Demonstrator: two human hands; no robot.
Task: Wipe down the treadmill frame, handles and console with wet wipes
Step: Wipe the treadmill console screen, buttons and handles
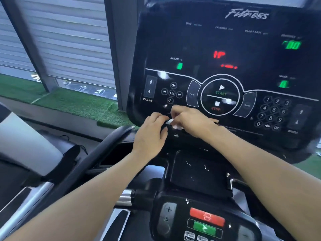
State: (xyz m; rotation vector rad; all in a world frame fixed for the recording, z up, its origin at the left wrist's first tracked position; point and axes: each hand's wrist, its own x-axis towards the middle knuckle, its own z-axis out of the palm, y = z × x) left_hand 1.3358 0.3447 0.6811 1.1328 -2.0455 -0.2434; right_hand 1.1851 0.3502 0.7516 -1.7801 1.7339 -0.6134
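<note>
The black treadmill console fills the upper right, with lit red and green displays, a round start/stop pad and a number keypad. Both my hands meet at its lower left edge. My right hand pinches a small white wet wipe between its fingers. My left hand lies just left of it, fingers curled and touching the wipe's left end and a dark object under it. Most of the wipe is hidden by my fingers. A black curved handle runs down to the left below my left hand.
A lower control panel with a red stop button and a green start button sits at the bottom centre. A black tray lies between the panel and the console. A window with blinds and green turf ledge lies left.
</note>
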